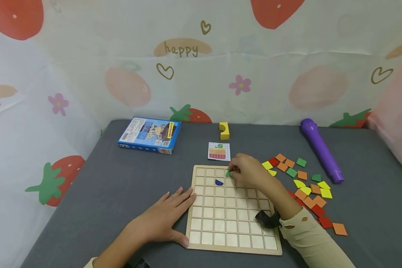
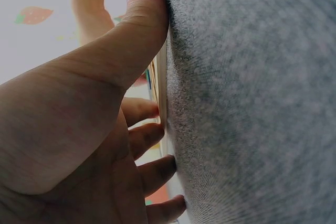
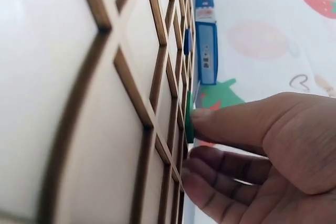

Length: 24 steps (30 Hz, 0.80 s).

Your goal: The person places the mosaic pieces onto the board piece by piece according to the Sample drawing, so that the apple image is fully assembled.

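A wooden grid board point(image 1: 234, 251) lies on the grey table. At its top row my right hand point(image 1: 249, 170) pinches a green tile with a curved edge point(image 1: 228, 173); in the right wrist view the thumb presses on the green tile point(image 3: 189, 119), the other fingers curled below. One cell down and to the left sits a dark blue rounded tile point(image 1: 219, 182). My left hand point(image 1: 164, 216) rests at the board's left edge with fingers spread, its thumb near the lower left corner. Just beyond the board lies a small pattern card point(image 1: 219, 151) showing a coloured grid.
Loose red, orange, yellow and green tiles point(image 1: 302, 175) are scattered right of the board. Behind them lies a purple cylinder point(image 1: 321, 150). A blue box point(image 1: 150, 134) is at the back left, and a yellow notched block point(image 1: 224, 131) stands behind the card. A printed curtain point(image 1: 268, 82) closes the back.
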### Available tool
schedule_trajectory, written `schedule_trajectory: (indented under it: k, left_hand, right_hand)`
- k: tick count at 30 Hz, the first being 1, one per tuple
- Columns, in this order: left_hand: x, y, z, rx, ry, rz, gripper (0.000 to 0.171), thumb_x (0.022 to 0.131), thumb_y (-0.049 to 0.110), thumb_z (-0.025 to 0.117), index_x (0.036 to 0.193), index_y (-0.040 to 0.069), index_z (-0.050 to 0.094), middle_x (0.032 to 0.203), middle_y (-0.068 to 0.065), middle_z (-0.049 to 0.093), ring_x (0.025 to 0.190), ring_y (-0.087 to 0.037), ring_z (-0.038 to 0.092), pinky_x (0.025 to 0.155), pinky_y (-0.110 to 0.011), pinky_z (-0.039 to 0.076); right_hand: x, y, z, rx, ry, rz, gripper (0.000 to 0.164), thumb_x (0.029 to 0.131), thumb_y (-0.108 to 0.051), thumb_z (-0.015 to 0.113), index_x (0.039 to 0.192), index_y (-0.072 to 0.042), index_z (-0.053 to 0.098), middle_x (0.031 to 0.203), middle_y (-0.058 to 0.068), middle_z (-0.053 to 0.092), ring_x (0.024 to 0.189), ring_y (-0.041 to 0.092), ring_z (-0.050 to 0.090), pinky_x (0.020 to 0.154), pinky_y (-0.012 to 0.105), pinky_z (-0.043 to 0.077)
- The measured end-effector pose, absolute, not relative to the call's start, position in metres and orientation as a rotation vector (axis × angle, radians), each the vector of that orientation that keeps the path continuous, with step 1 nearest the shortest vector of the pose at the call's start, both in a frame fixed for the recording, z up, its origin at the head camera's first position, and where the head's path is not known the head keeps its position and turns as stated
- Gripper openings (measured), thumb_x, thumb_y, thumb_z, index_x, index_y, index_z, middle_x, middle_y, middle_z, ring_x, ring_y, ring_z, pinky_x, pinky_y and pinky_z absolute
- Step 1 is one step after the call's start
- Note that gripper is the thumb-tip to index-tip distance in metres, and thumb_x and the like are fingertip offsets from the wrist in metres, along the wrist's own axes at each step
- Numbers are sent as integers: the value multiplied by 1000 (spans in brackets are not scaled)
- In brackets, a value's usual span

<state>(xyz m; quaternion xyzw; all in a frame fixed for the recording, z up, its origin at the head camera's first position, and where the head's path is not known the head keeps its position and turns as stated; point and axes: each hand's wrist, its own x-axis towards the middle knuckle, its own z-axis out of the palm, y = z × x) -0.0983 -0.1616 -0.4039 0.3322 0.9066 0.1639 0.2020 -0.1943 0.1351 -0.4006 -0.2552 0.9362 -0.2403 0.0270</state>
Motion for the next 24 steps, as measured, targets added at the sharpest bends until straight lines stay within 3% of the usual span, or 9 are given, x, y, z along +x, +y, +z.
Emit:
schedule_trajectory:
  k: [8,15,20,22,24]
  left_hand:
    - [-98,-162,-404,912,2531,460,115,74,68,72,161,13,22,167,-5,14,152,-31,10,115,-62,16]
    - [-98,-163,-405,924,2539,462,115,75,68,72,161,13,22,167,-5,14,152,-32,10,115,-62,16]
    - [-98,-162,-405,929,2541,458,115,75,69,72,161,13,21,167,-5,14,152,-31,10,116,-62,16]
    - [-98,-162,-405,930,2540,456,115,75,69,71,162,13,21,167,-5,14,152,-31,9,116,-62,15]
    - [-99,-162,-405,928,2537,455,115,75,69,71,162,13,21,167,-4,13,152,-31,9,116,-61,15]
  right_hand:
    - [-191,135,-399,-933,2932,-623,7,90,-2,72,90,-5,79,84,2,65,76,17,57,68,32,49]
    - [-187,148,-381,-829,2868,-521,14,93,-6,68,102,-6,79,98,5,72,89,22,64,73,37,53]
    - [-191,178,-366,-541,2884,-440,8,92,-8,67,95,-5,73,93,9,69,77,24,63,65,41,52]
    - [-192,194,-361,-448,2856,-422,4,89,-5,67,85,-4,67,81,7,63,67,21,55,58,36,45]
    - [-194,211,-358,-373,2821,-393,12,84,-1,67,75,-5,60,72,3,53,61,17,44,53,32,36]
